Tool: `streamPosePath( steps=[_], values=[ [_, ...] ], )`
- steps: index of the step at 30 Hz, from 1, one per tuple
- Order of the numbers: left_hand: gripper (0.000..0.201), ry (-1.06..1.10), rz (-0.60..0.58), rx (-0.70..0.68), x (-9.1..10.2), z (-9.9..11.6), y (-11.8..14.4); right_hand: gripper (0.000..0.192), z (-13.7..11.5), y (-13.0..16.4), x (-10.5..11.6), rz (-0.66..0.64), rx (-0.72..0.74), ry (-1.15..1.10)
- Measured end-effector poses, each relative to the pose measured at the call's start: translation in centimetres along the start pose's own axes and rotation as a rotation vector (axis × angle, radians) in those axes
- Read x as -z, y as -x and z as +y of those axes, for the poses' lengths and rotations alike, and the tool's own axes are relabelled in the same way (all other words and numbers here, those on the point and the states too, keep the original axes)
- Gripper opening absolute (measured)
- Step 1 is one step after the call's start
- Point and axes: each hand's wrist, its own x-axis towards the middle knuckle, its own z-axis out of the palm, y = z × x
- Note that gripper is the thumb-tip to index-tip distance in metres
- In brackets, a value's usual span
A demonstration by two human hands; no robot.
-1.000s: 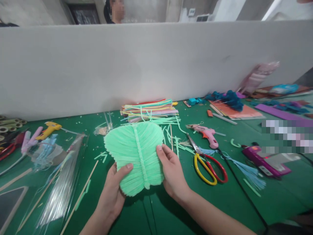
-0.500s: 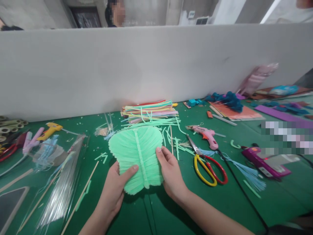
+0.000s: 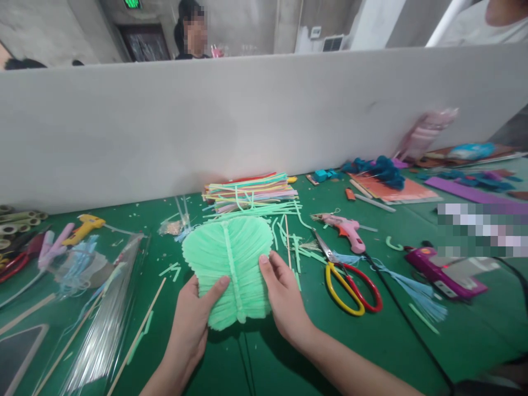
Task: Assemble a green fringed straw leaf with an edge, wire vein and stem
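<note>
A light green leaf made of pipe cleaners (image 3: 251,247), with a raised rib down its middle, is held up above the green table. My left hand (image 3: 192,313) grips its lower left edge, thumb on the front face near the rib. On the right edge, my right hand (image 3: 286,294) pinches it with the thumb in front; the other fingers are partly hidden behind. Just beyond the leaf lies a bundle of coloured pipe cleaners (image 3: 251,192). Scissors with one yellow and one red handle (image 3: 346,286) lie to the right of my right hand.
A pink glue gun (image 3: 346,228) lies behind the scissors, and a purple device (image 3: 445,272) sits farther right. At left are a yellow glue gun (image 3: 84,228), clear plastic packaging (image 3: 103,308) and a thin wooden stick (image 3: 138,335). A grey partition (image 3: 165,121) stands behind; a person is beyond it.
The view has tilted up slightly, showing more above the partition. Both hands keep their hold on the leaf, which has barely shifted.
</note>
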Motion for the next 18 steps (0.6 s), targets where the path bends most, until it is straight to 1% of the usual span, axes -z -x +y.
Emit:
streamPosePath(
  steps=[2, 4, 6, 8, 10, 11, 14, 16, 18],
  values=[
    [0.055, 0.036, 0.033, 0.007, 0.0, 0.0, -0.2, 0.031, 0.1, 0.0, 0.1, -0.014, -0.031, 0.000],
    [0.049, 0.140, 0.039, 0.023, 0.2, 0.2, -0.4, 0.034, 0.3, 0.0, 0.3, -0.016, -0.050, 0.033],
    [0.048, 0.265, -0.015, 0.077, 0.6, 0.4, -0.7, 0.039, 0.7, -0.1, 0.4, 0.011, -0.062, 0.078],
    [0.051, 0.353, -0.104, 0.160, 1.0, 0.6, -1.0, 0.044, 1.0, -0.1, 0.5, 0.026, -0.080, 0.106],
    [0.056, 0.389, -0.164, 0.226, 1.4, 0.7, -1.3, 0.047, 1.3, -0.2, 0.6, 0.000, -0.096, 0.120],
    [0.058, 0.386, -0.173, 0.244, 1.5, 0.8, -1.3, 0.048, 1.3, -0.2, 0.7, -0.023, -0.101, 0.123],
    [0.058, 0.334, -0.113, 0.216, 1.4, 0.9, -1.2, 0.049, 1.2, 0.0, 0.7, -0.046, -0.110, 0.097],
    [0.057, 0.304, -0.038, 0.170, 1.3, 1.0, -1.1, 0.049, 0.9, 0.2, 0.7, -0.048, -0.131, 0.079],
    [0.057, 0.287, 0.022, 0.161, 1.2, 1.2, -1.1, 0.046, 0.8, 0.4, 0.6, -0.083, -0.171, 0.084]
  ],
)
